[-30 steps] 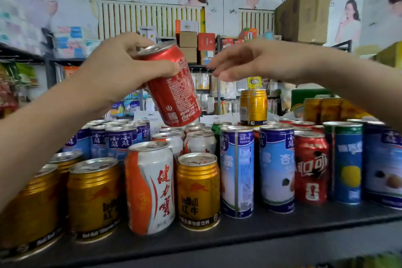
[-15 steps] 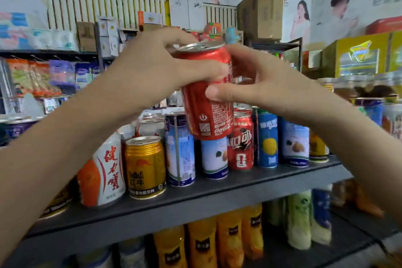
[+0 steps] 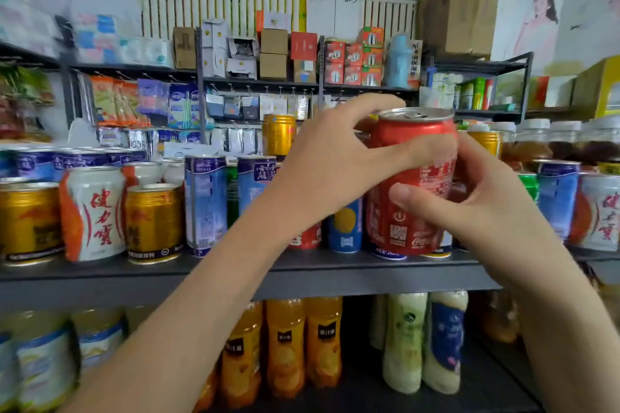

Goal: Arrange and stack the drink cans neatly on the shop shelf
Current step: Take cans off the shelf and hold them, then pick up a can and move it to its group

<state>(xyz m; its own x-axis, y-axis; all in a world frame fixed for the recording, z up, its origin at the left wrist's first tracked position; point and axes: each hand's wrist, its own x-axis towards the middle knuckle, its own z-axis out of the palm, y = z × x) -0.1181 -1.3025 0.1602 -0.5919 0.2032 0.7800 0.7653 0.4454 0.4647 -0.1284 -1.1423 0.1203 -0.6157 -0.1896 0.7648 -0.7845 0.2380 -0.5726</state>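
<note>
Left hand (image 3: 335, 164): fingers clamped round the can's upper half.
Red can (image 3: 412, 184): tilted a second ago, now upright, held before the shelf (image 3: 335, 278) front row.
Right hand (image 3: 486, 208): previously free; fingers now curled on the can.
Finding: placement appears imminent, not done.

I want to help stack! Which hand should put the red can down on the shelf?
Probably the right hand: it grips the red can low on its side, nearer the shelf; the left hand wraps its top.
</note>
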